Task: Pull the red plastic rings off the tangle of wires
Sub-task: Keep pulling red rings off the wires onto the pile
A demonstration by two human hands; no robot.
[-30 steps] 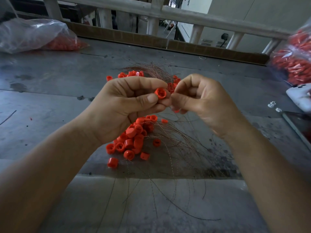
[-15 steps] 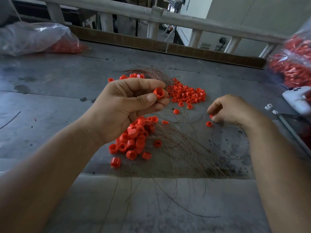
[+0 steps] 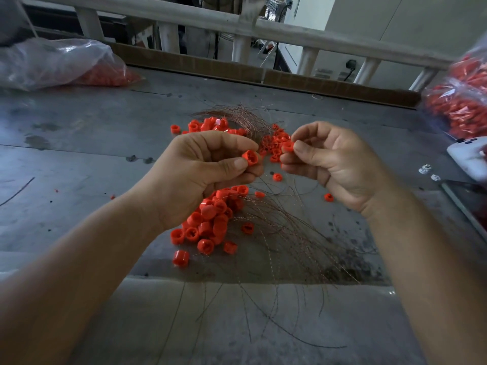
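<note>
My left hand pinches a red plastic ring between thumb and fingers, held above the table. A little to its right, my right hand pinches a smaller red ring at its fingertips. Thin copper wires fan out across the grey table below both hands. A heap of red rings lies under my left hand. Behind the hands sits a second pile of rings, partly hidden by my fingers.
A clear bag of red parts lies at the back left, another bag of red parts at the right edge. A white device and a dark flat object sit at the right. A railing runs behind the table.
My right hand came up from the table at the right, now holding a small red ring close to my left hand. My left hand kept its ring.
</note>
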